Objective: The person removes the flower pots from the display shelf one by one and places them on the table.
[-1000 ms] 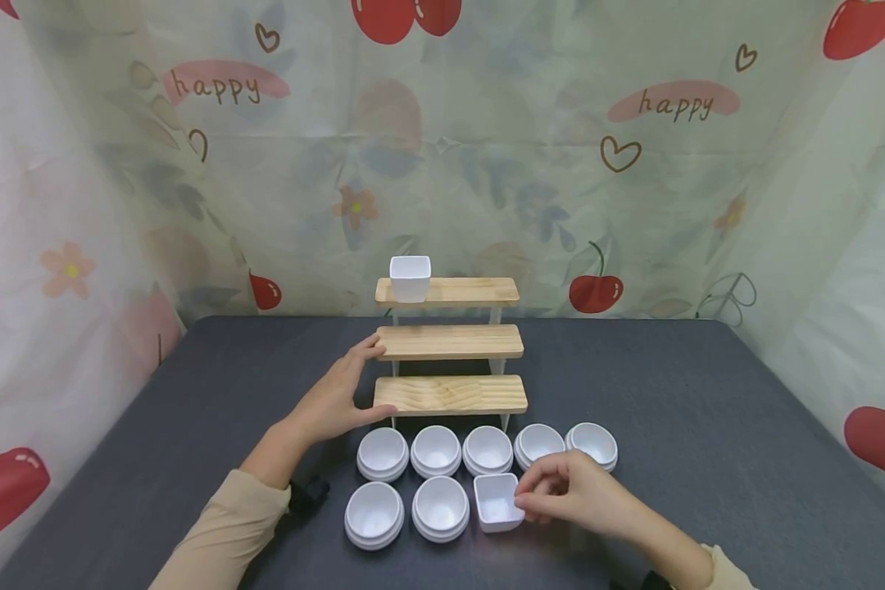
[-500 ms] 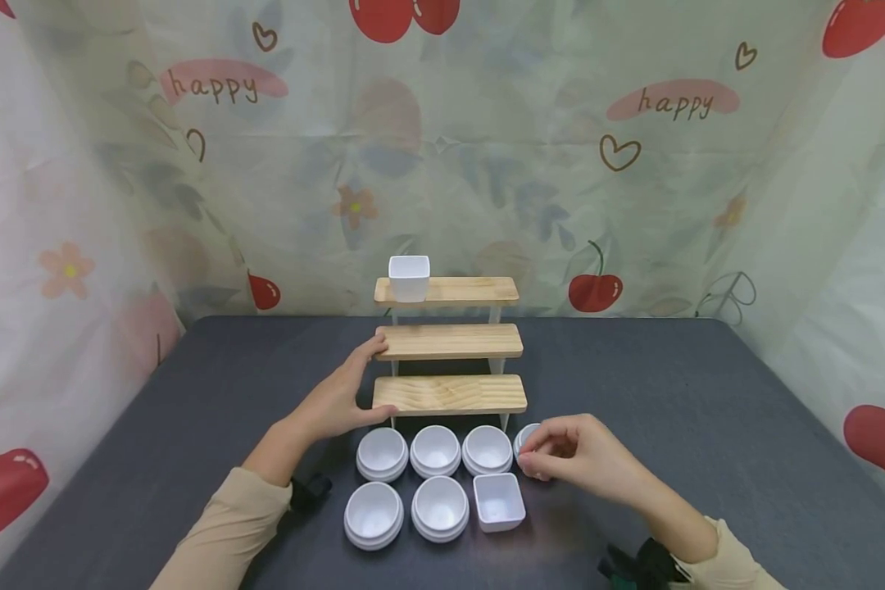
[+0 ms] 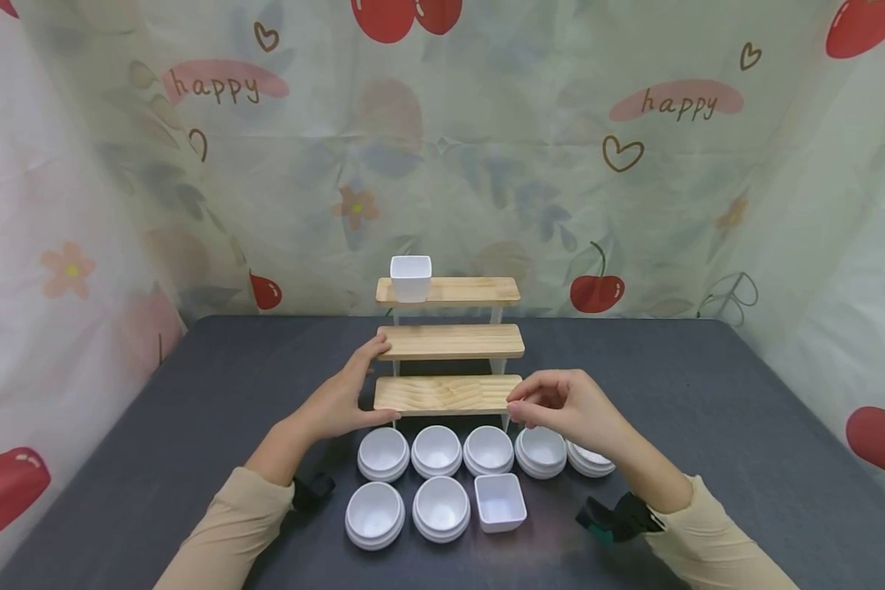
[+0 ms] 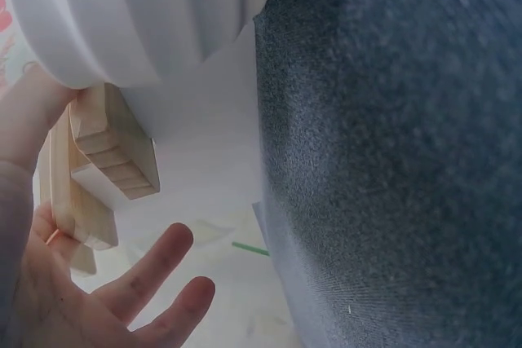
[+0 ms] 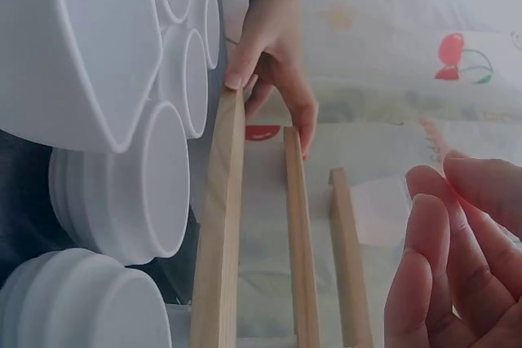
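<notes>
A three-tier wooden stand (image 3: 442,395) on clear legs stands at the middle of the table. My left hand (image 3: 339,393) holds its left end, thumb on the lowest board and fingertips at the middle board; its other fingers (image 4: 155,270) stick out free. My right hand (image 3: 571,406) hovers by the right end of the lowest board, fingers loosely bent with nothing visible between them in the right wrist view. One white square cup (image 3: 410,279) sits on the top board, at the left. Another white square cup (image 3: 500,501) is on the table in the front row.
Several white ribbed round bowls (image 3: 437,451) line up before the stand, one partly hidden behind my right hand. Two more round bowls (image 3: 375,515) stand to the left of the front square cup. A printed cloth (image 3: 472,188) hangs behind the dark table (image 3: 265,328).
My right hand has moved from beside the front square cup, over the right-hand round bowls, up to the lowest board's right end. My left hand and the cups look unmoved.
</notes>
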`<state>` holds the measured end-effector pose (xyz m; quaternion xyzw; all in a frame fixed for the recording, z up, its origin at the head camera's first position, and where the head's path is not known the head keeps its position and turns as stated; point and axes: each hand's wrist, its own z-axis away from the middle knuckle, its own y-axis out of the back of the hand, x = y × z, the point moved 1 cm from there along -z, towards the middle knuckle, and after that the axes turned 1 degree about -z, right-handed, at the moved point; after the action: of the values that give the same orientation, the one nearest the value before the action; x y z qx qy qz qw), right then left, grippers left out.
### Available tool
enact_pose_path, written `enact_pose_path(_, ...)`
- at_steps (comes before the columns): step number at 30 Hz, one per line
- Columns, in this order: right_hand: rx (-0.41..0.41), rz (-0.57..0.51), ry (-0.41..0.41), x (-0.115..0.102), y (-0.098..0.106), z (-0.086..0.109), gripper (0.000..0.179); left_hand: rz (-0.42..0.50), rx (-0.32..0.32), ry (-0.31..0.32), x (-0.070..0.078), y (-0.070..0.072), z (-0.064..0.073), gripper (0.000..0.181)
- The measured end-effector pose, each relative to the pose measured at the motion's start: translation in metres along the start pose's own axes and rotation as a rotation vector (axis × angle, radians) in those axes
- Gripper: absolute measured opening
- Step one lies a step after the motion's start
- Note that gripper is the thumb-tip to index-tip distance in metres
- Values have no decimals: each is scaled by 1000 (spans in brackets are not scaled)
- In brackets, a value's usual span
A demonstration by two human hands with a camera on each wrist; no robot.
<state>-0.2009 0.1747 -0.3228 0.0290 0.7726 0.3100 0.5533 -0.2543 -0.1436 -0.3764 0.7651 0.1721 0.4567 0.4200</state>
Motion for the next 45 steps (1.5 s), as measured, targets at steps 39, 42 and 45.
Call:
enact_pose_path(39,170,-39,15,-22,-11,-111,28,45,0,1,-1,-3,0,98)
enact_pose_path(42,190,-60,14,-24,-13,-118,29,50,-2,2,-1,-3,-1,98)
enact_pose_path(45,209,-72,4,-25,-15,-125,30,49,-4,4,-1,-3,-1,98)
